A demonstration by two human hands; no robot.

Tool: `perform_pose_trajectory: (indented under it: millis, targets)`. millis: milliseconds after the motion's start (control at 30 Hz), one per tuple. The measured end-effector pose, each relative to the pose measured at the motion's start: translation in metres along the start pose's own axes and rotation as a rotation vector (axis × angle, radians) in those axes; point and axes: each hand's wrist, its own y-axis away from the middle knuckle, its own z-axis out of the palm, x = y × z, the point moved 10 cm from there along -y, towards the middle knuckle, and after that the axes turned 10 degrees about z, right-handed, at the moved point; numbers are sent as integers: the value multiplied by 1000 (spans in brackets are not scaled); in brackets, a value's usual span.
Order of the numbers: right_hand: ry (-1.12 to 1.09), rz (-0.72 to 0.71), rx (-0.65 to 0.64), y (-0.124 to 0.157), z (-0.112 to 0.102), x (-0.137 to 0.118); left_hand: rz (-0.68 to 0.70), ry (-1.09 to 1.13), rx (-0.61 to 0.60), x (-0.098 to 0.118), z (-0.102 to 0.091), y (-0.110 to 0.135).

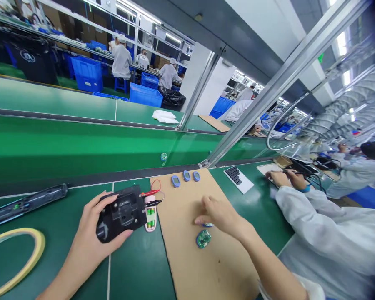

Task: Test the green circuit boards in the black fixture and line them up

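My left hand (92, 233) grips a black plastic fixture (122, 212) on the green bench, fingers wrapped round its left end. Against the fixture's right side lies a pink case with green batteries (150, 216), with red and black wires (153, 191) above it. My right hand (220, 214) rests on a brown cardboard mat (190, 258), fingers curled and pinching a small bluish part (208, 225). A round green circuit board (203, 238) lies just below that hand. Three blue oval parts (185, 177) sit at the mat's far edge.
A black electric screwdriver (25, 205) and a roll of yellow tape (17, 260) lie at left. A green conveyor belt (65, 146) runs behind. A white tray of black keys (238, 178) lies to the right. A co-worker in a white coat (325, 233) works at right.
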Motion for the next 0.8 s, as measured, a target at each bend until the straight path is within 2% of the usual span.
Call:
perform_pose_trajectory:
  millis: [67, 133, 200, 300, 400, 467, 600, 800]
  targets:
    - [-55, 32, -72, 15, 11, 8, -8, 1, -3, 0, 0, 0]
    - [-163, 15, -34, 21, 3, -7, 1, 5, 3, 1, 0, 1]
    - [-327, -73, 53, 24, -17, -41, -5, 16, 5, 0, 2, 1]
    - [-617, -354, 109, 34, -42, -115, 21, 21, 24, -2, 2, 2]
    - [-799, -603, 133, 40, -43, -173, 63, 24, 37, 0, 2, 2]
    - [-841, -697, 175, 36, -32, -193, 57, 33, 34, 0, 3, 2]
    - [-759, -770, 284, 25, -10, -202, 20, 58, 30, -1, 5, 3]
    - [-606, -830, 339, 28, -5, -197, -11, 98, 32, -3, 7, 4]
